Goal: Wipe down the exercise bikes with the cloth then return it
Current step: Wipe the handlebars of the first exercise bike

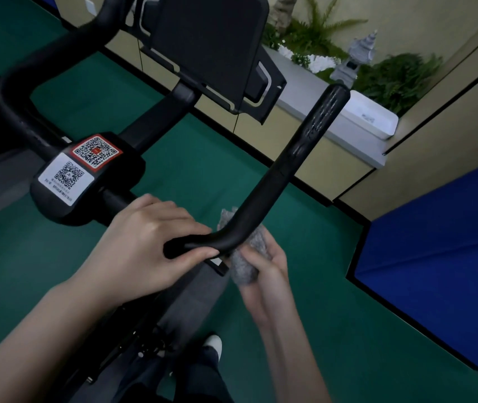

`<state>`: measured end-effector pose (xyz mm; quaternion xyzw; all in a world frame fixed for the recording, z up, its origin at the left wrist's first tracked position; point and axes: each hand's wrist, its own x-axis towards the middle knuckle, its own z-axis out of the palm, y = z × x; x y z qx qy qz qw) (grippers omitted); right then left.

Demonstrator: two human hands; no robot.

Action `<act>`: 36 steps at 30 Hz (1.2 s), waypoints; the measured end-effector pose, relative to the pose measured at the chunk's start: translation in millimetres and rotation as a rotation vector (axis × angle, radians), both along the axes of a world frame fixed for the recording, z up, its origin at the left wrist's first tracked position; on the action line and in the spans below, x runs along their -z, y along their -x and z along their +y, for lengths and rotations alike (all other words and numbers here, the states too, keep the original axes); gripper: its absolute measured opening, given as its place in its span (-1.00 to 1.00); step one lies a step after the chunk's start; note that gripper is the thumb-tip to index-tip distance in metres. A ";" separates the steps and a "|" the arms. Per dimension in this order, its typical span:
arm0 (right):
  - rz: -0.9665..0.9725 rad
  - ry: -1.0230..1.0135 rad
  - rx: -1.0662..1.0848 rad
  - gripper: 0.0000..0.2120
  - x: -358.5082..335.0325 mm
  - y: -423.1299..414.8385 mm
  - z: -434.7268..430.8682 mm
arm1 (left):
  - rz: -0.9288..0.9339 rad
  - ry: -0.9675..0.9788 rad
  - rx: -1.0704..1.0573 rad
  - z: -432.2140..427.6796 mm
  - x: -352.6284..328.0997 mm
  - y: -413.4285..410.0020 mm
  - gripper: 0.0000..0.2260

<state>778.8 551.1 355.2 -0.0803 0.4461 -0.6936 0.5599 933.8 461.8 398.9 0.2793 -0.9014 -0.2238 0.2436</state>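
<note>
A black exercise bike fills the view, its right handlebar [298,152] running from the lower middle up to the right. My left hand [144,245] grips the bar just left of its bend, thumb under it. My right hand [264,274] is below the bend, holding a grey cloth [245,270] pressed against the underside of the bar; part of the cloth shows behind the bar. The bike's black screen [211,45] stands at the top. Two QR-code stickers [80,167] sit on the central block.
Green floor [304,330] lies all around. A blue mat [441,257] is at the right. A low ledge with a white box [371,117], ferns and a small grey stone lantern [351,59] runs behind the bike. My shoe [213,343] is beneath the frame.
</note>
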 end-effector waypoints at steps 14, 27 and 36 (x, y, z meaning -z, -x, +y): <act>0.019 0.030 0.201 -0.61 -16.8 28.3 -10.5 | -0.079 -0.033 -0.218 17.3 -4.3 52.5 -0.53; 0.574 -0.009 0.510 -0.75 -16.1 11.8 -26.8 | -0.090 -0.025 -0.292 18.0 -2.2 56.9 -0.56; 1.383 0.023 0.474 -0.73 -39.7 46.4 -46.0 | -0.083 -0.001 -0.295 18.8 -1.7 56.1 -0.57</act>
